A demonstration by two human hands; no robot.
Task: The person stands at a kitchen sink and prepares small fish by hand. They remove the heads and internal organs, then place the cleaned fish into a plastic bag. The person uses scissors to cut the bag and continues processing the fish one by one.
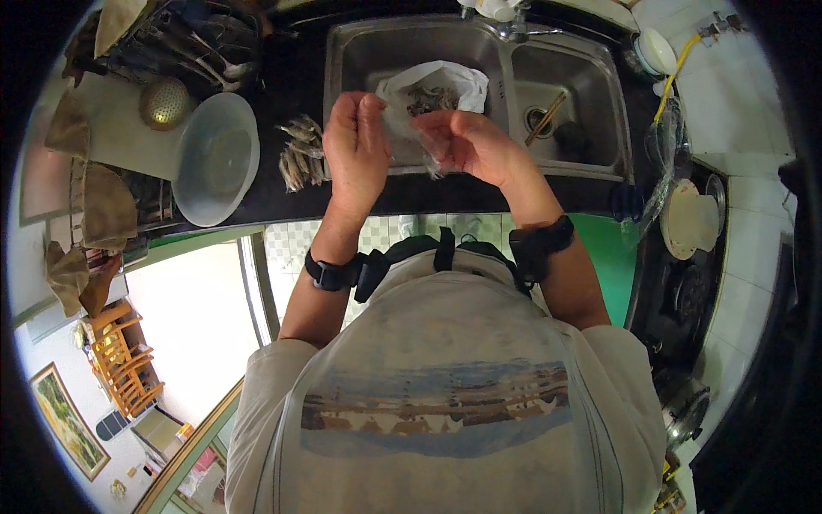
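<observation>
My left hand (358, 150) is closed at the left edge of a white bag (471, 86); what its fingers hold is too small to make out. My right hand (471, 147) has its fingers curled on clear, crumpled plastic (432, 163) at the front of that bag. Small dark, mottled pieces (428, 98) show inside the bag, over the left basin of a steel sink (360, 47). Just left of my left hand, a pile of small silvery fish (298, 154) lies on the black counter (282, 201).
A translucent tub (214, 184) and a perforated ladle (164, 103) are at the left. The right basin holds chopsticks (548, 116) and a dark round object (569, 137). A tap (514, 32) is behind. A stove (685, 291) with pale round boards (678, 218) stands at the right.
</observation>
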